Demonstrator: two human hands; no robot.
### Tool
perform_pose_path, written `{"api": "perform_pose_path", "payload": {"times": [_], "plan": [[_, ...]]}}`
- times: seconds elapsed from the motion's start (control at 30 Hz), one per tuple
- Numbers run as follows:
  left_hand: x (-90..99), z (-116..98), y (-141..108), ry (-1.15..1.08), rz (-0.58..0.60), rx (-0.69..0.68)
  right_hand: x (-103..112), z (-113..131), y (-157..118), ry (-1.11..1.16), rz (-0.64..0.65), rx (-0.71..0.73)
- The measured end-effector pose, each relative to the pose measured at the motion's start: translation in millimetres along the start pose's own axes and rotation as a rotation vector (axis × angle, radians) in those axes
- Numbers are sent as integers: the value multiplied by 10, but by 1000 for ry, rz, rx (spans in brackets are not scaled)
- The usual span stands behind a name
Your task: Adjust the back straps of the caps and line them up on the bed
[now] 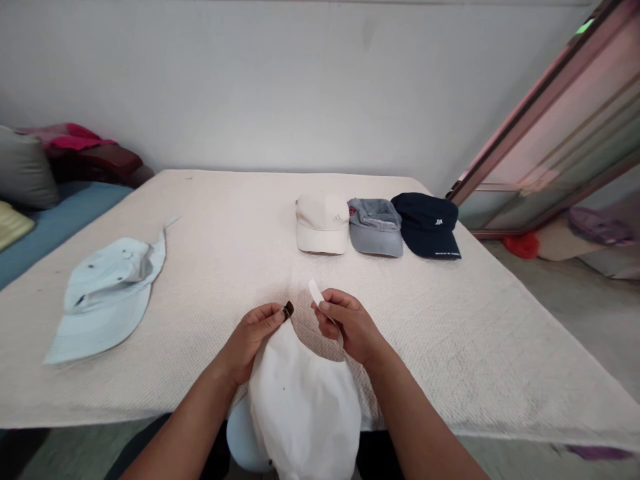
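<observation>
A white cap (pixel 307 407) with a pale blue brim (pixel 246 437) hangs between my hands at the table's near edge, its back opening facing up and its strap undone. My left hand (pixel 257 333) pinches the strap end that carries a small dark buckle (pixel 289 311). Between the thumb and fingers of my right hand (pixel 347 323) is the loose white strap (pixel 316 293), its tip pointing up and left. The two strap ends are apart.
On the cream-covered table (pixel 225 233) stand a cream cap (pixel 323 223), a grey cap (pixel 376 227) and a navy cap (pixel 429 225) in a row at the back right. A light blue cap (pixel 107 293) lies at the left. Behind is a wall (pixel 250 87).
</observation>
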State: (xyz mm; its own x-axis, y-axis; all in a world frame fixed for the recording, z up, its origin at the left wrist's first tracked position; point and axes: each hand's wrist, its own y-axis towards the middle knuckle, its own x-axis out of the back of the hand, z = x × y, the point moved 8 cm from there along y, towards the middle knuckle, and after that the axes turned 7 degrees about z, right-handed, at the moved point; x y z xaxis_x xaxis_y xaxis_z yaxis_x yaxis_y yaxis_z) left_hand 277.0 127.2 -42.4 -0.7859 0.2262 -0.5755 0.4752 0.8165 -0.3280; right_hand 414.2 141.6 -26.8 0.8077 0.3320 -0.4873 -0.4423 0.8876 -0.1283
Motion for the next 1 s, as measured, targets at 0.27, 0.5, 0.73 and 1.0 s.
{"api": "perform_pose_path", "payload": {"times": [0.27,0.5,0.73,1.0], "plan": [[-91,-83,-8,-84,33,-52,-41,-90,33,-14,30,-57],[-73,-26,0,-85,30,-49,-95,-160,41,-72,41,-94],[-66,-22,-13,-26,30,-13,-89,-136,27,-115,43,-98],[-30,15,-6,-72,14,-29,-101,-127,6,-121,77,-95]]}}
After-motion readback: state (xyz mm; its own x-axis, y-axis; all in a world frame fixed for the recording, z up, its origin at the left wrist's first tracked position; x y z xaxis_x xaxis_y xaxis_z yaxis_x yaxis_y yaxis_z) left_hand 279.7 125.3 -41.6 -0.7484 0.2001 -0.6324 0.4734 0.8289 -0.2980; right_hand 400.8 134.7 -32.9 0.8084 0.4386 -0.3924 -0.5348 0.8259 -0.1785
